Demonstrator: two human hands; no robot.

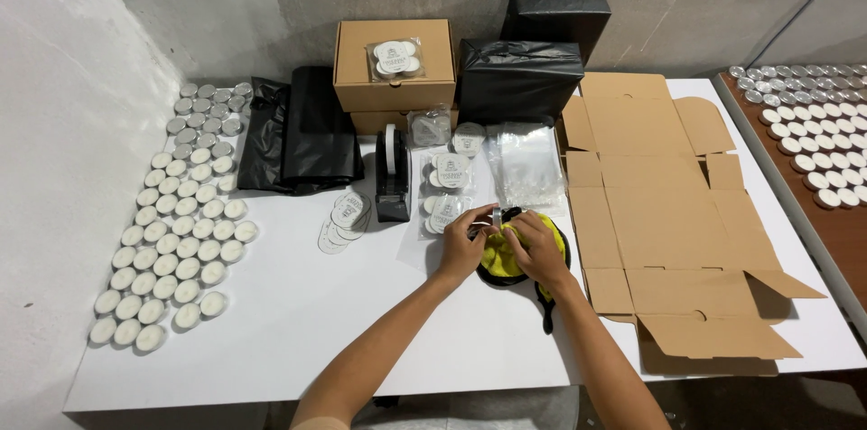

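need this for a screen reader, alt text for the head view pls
A person's left hand and right hand meet over a yellow cloth on a white table, with rows of tealight candles left and flat cardboard right.

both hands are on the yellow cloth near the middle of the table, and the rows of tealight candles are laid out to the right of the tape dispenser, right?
Not quite. The head view shows the rows of tealight candles to the left of the tape dispenser, not the right. Both the left hand and right hand are indeed on the yellow cloth.
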